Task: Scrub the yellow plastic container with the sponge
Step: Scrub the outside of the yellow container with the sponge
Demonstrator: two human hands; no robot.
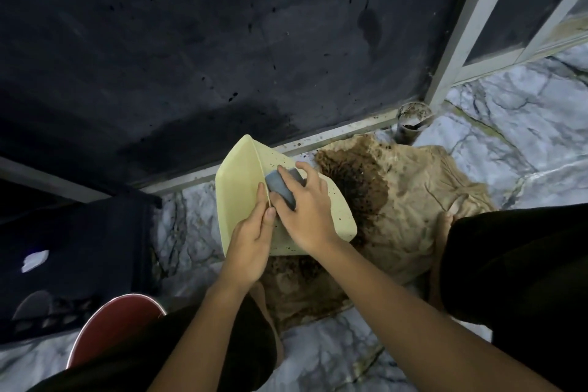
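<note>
Scrubbing in progress: left hand (pixel 251 239) is gripping the rim of the container (pixel 237 188), tilted above the floor (pixel 509 124); right hand (pixel 307 210), fingers curled around the sponge (pixel 280 186), is pressing it inside; next, likely strokes across the speckled wall

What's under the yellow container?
Under the yellow container lies a crumpled brown cloth with dark wet dirt, spread on the marble floor. The container and both hands hide the part of the cloth directly beneath it.
</note>
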